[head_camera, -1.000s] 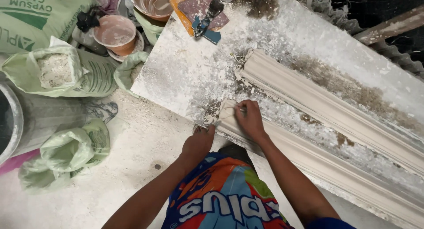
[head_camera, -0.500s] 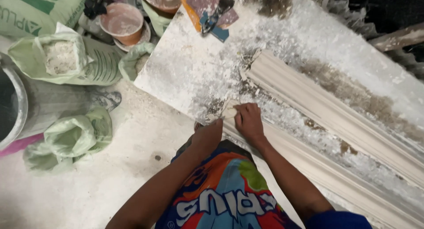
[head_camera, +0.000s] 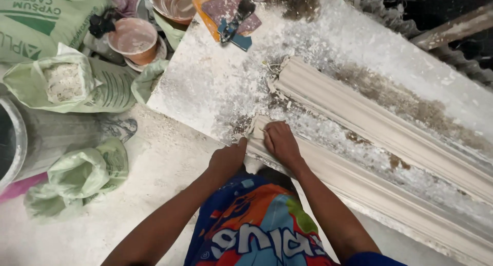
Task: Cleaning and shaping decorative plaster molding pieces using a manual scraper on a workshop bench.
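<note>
We see both hands at the near end of a long cream plaster moulding (head_camera: 370,191) that lies along the front edge of a dusty white worktable (head_camera: 205,86). The right hand (head_camera: 280,143) lies palm down on top of that end, fingers (head_camera: 268,135) curled and pressing on the plaster rather than wrapped round it. The left hand (head_camera: 228,160) is at the end face of the same piece, at the table's corner; it touches the plaster, but we cannot tell whether it grips anything (the fingertips are hidden behind the knuckles). A second moulding (head_camera: 359,109) lies farther back on the table, roughly parallel to the first and clearly apart from it, with crumbs of plaster between them. At the table's far end lies a blue-handled scraper (head_camera: 233,27). On the floor to the left stand open green sacks of powder (head_camera: 72,83), a pink bowl (head_camera: 132,39) and a grey bucket (head_camera: 20,143).
</note>
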